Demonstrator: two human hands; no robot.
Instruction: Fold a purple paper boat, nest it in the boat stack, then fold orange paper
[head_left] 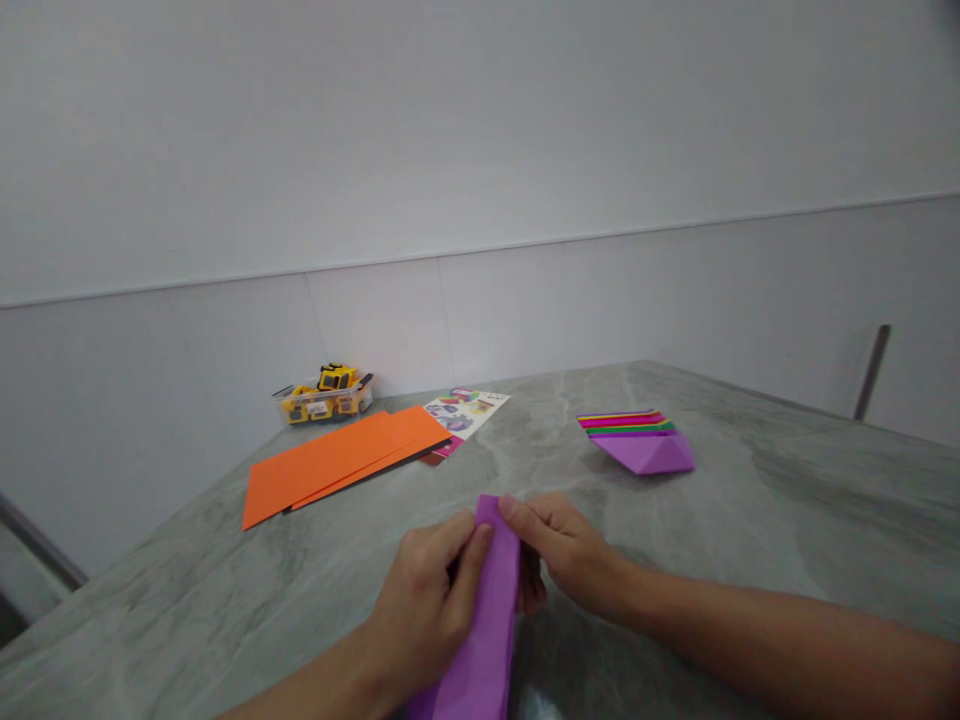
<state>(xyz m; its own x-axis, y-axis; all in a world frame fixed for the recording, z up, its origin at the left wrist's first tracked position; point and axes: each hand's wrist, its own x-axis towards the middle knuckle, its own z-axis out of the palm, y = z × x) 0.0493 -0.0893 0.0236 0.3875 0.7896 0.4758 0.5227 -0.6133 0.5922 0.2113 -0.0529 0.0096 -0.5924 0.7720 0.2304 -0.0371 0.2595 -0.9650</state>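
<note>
A long folded strip of purple paper (487, 620) runs from the bottom edge up between both hands. My left hand (431, 590) is closed on its left edge, thumb pressed on top near the far end. From the other side my right hand (566, 550) pinches the same paper at its upper right corner, its other fingers curled beneath. The near end of the strip passes out of the picture. To the right, beyond my right hand, lies a folded purple paper piece (646, 452) with layered stripes of several colours along its back.
Orange sheets (345, 455) lie stacked at the left, dark underneath. Behind them are a printed leaflet (469, 410) and a clear plastic box (324, 402) with a yellow toy vehicle (337, 378). The grey marbled table (720, 560) meets a white wall at the back.
</note>
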